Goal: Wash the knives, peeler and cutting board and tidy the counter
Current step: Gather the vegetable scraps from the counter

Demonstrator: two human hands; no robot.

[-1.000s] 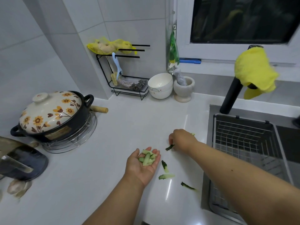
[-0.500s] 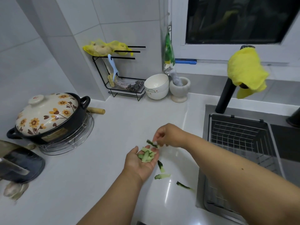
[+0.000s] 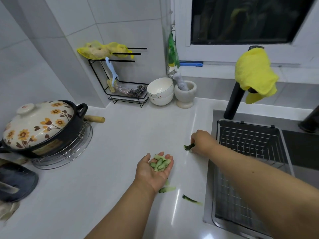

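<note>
My left hand (image 3: pixel 151 171) lies palm up over the white counter (image 3: pixel 120 152), carrying a small pile of green cucumber peels (image 3: pixel 160 163) on its straight fingers. Close to the sink's left edge, my right hand (image 3: pixel 201 141) pinches a dark green peel (image 3: pixel 189 146) lying on the counter. Two more peels lie loose nearer me, one pale (image 3: pixel 167 189) and one dark (image 3: pixel 190 200). A light blue peeler (image 3: pixel 111 71) hangs on the black wire rack (image 3: pixel 120 83) by the back wall.
A flowered clay pot (image 3: pixel 39 126) sits on a wire trivet at the left. Stacked white bowls (image 3: pixel 160 91) and a stone mortar (image 3: pixel 185 94) stand at the back. The sink (image 3: pixel 250 161) holds a wire basket; a yellow cloth (image 3: pixel 255 75) drapes the black tap.
My right hand dropped a peel into my left palm, then moved back right toward the sink edge and took hold of another peel on the counter. The left hand stayed put.
</note>
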